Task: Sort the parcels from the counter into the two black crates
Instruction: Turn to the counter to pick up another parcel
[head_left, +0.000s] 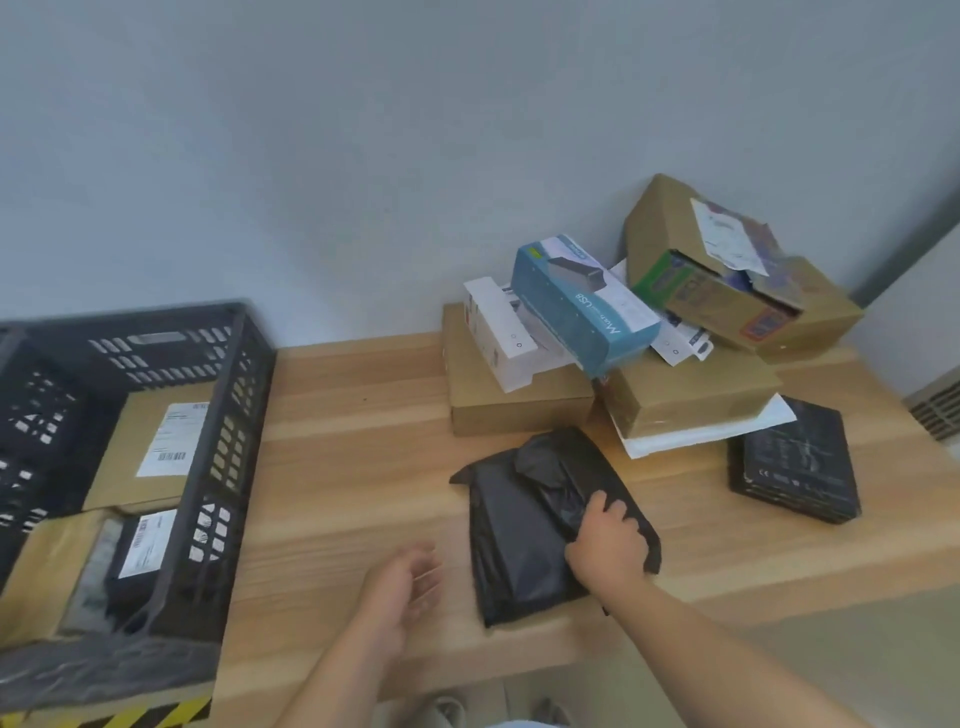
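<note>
Right hand (610, 543) has its fingers curled into the loose film of the black mailer bag (524, 525), bunching it at the bag's right side. The left hand (402, 587) hangs open and blurred beside it, holding nothing. The bag lies flat near the front edge of the counter (353, 467), its near corner close to that edge.

The likeliest trouble is the grip itself. Only a fold of slack plastic is held, so whatever is inside may slide to one end as the bag rises, and the film could slip free or stretch. A second hand beneath would probably steady it.

The bag's far end lies just beside the flat brown box (514, 410) and the taped brown box (691, 395) toward the back right corner. The blue box (582, 306) sits tilted on top of that heap, so a careless pull could disturb it.

The black crate (223, 441) at the left edge already holds several parcels, leaving little room. The second crate is not in view, so sorting into the wrong crate remains possible.
</note>
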